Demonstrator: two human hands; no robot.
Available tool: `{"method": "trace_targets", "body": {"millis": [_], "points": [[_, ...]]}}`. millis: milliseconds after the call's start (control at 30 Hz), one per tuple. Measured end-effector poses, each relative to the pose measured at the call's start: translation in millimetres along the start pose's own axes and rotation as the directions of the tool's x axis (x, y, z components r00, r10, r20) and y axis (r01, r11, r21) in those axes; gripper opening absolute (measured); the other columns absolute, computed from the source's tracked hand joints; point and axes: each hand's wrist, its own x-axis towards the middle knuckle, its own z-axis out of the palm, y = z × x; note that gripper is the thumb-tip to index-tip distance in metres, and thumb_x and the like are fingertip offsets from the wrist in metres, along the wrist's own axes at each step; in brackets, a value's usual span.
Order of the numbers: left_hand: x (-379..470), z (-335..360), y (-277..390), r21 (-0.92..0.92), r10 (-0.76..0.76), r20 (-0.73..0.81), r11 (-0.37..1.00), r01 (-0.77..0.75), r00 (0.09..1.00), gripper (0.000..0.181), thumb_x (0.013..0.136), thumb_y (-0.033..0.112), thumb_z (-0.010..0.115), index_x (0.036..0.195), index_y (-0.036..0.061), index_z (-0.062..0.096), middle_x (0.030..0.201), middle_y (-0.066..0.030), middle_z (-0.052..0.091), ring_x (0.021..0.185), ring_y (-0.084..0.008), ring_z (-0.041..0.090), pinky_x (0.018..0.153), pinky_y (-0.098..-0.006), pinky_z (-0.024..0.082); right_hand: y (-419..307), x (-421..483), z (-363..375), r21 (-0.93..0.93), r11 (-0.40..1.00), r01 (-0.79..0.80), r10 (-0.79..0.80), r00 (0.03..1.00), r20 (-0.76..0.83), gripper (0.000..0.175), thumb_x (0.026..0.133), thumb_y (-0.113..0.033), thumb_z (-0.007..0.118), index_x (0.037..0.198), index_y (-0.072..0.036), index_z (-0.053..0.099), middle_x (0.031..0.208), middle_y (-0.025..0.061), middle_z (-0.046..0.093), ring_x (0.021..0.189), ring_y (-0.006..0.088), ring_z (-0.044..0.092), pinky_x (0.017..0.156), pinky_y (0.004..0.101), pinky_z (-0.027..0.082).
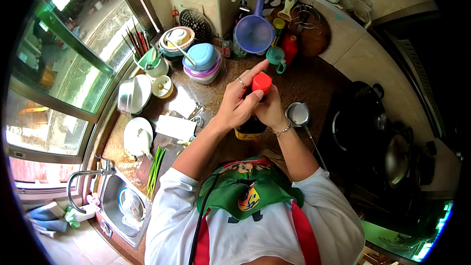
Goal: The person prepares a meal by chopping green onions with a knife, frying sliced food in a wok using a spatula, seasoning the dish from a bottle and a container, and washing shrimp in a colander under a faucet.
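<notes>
A bottle with a red cap (262, 82) is held up between both hands over the counter. My right hand (271, 109) wraps around its body, most of which is hidden. My left hand (237, 101) grips near the cap, thumb against its side and index finger stretched out past it. Below the hands, a dark container with a yellow label (248, 135) is partly covered by them; I cannot tell whether it is separate from the bottle. A metal ladle (298, 113) lies just right of my right wrist.
Left are a white cleaver blade (176, 127), a white plate (133, 129) with food, green scallions (156, 169) and a sink (141, 233). Lidded bowls (201, 57), a purple ladle (254, 34) and a red bottle (290, 48) stand behind. A black wok (358, 112) sits right.
</notes>
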Motion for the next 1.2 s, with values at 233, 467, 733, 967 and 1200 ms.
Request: {"method": "trace_targets", "body": {"millis": [233,467,733,967,1200], "points": [[-13,-1,-3,0.119,0.115,-0.11,0.988,-0.101,0.987,0.059,0.085,0.012,0.048,0.139,-0.003,0.031,0.104,-0.013,0.054,0.094,-0.0219,0.052,0.089,-0.0301,0.039,-8,-4,20,0.054,0.998,-0.016,0.019,0.998,-0.053,0.039,0.073,-0.001,0.067,0.11,-0.003,0.053,0.099,0.0078,0.061,0.091,0.0163,0.059,0.08,0.0303,0.047],[-22,6,-7,0.091,0.032,-0.141,0.996,-0.02,0.99,0.054,0.088,0.016,0.047,0.137,-0.0032,0.035,0.11,-0.0129,0.055,0.1,-0.0197,0.053,0.091,-0.0292,0.039,-12,-11,20,-0.095,0.995,0.013,-0.018,0.998,-0.057,0.033,0.074,-0.003,0.067,0.105,-0.002,0.055,0.095,0.0086,0.062,0.088,0.0177,0.06,0.079,0.031,0.047],[-21,16,1,-0.192,-0.154,-0.26,0.976,0.105,0.953,0.052,0.096,0.035,0.046,0.13,-0.004,0.044,0.089,-0.0039,0.06,0.082,-0.0092,0.055,0.079,-0.0229,0.043,-5,-26,20,-0.148,0.987,-0.056,0.048,0.998,-0.051,0.035,0.076,-0.007,0.068,0.107,-0.002,0.053,0.099,0.0088,0.061,0.093,0.0185,0.059,0.082,0.0314,0.047],[-18,12,-1,-0.491,-0.522,-0.088,0.764,0.419,0.848,0.037,0.094,0.026,0.052,0.117,-0.0023,0.057,0.091,-0.0091,0.065,0.08,-0.0128,0.061,0.076,-0.0244,0.048,-11,-36,3,-0.492,0.87,0.035,0.005,0.997,0.08,0.031,0.068,-0.012,0.073,0.094,-0.001,0.059,0.08,0.0146,0.064,0.076,0.0309,0.065,0.067,0.0352,0.051],[-48,-6,-23,-0.461,-0.57,-0.294,0.788,0.409,0.767,0.043,0.095,0.032,0.049,0.122,-0.0009,0.052,0.111,-0.0091,0.06,0.1,-0.0128,0.056,0.087,-0.0265,0.045,-15,-19,-18,-0.588,0.785,0.197,-0.104,0.977,0.188,0.023,0.069,-0.018,0.073,0.084,-0.005,0.062,0.077,0.0148,0.063,0.071,0.0336,0.062,0.062,0.0401,0.05]]}}
